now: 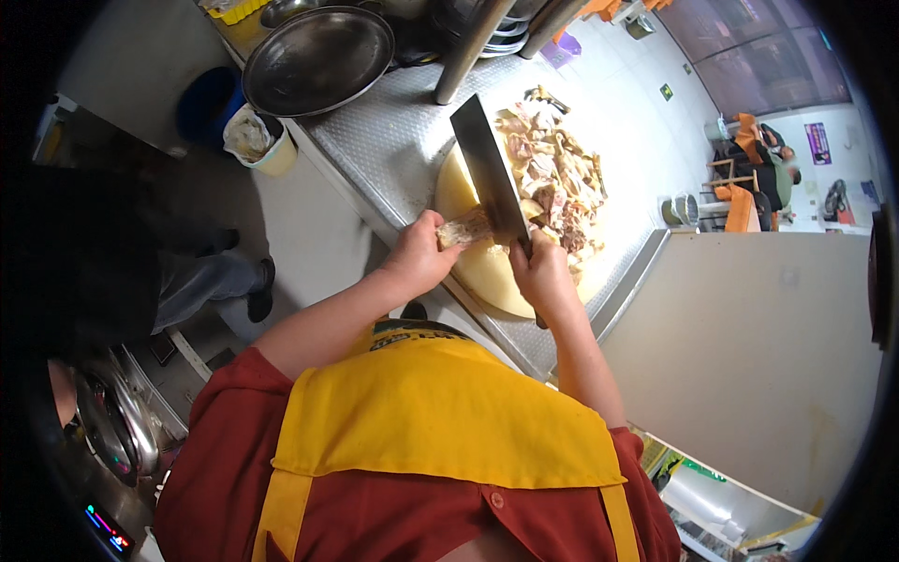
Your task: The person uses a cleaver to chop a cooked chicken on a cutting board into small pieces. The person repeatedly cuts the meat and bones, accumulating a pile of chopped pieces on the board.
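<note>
My left hand [421, 256] grips the near end of a pale piece of meat [465, 228], held over a round, cream-coloured chopping board [484, 277]. In my right hand [544, 270] is the handle of a wide Chinese cleaver [490, 165]. Its blade stands on edge across the far end of the piece, hiding that end; whether it has cut in, I cannot tell. Beyond the blade, chopped pieces of meat [555, 168] lie heaped over the far right side of the board.
The board rests on a textured metal counter [386, 140]. A large dark pan [319, 62] and an upright post [474, 53] stand behind it. Below the counter's left edge is a lined bin [261, 144]. A person [211, 281] stands at left; seated people [776, 168] are far right.
</note>
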Demonstrator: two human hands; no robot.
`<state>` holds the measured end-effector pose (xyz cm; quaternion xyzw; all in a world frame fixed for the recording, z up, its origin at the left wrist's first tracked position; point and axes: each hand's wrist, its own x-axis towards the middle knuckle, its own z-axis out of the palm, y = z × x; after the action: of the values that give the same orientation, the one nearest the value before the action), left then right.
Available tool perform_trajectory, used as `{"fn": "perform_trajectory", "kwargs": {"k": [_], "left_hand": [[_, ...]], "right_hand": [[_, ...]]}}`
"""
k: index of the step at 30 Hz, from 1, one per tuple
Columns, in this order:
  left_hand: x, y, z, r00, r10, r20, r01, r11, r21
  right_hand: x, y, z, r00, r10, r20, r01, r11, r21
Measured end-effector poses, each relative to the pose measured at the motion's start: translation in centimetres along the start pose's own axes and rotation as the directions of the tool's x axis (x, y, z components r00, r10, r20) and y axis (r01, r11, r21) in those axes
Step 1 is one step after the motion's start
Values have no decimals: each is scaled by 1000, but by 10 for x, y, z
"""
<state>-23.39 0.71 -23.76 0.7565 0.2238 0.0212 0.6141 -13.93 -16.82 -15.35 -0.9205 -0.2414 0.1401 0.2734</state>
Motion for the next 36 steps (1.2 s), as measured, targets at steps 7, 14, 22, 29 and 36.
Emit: {"fn": "perform_trajectory", "kwargs": {"k": [7, 14, 22, 29, 36], "left_hand": [[3, 24, 6, 997, 29, 74, -44, 977, 209], [-2, 32, 7, 998, -42, 49, 34, 990, 139], [-2, 10, 15, 996, 85, 14, -85, 951, 298], [0, 11, 12, 986, 163, 28, -162, 917, 364], [-3, 1, 20, 974, 227, 6, -200, 845, 497]], "right_hand": [[-26, -31, -56, 986, 126, -105, -93, 957, 275], [-41, -67, -71, 902, -203, -382, 296, 933, 202], [-9, -10, -4, 1000, -1, 15, 2, 997, -71], [-3, 23, -39, 911, 305, 276, -398, 822, 407], [-35, -45, -57, 990, 31, -136, -3, 980, 199]]}}
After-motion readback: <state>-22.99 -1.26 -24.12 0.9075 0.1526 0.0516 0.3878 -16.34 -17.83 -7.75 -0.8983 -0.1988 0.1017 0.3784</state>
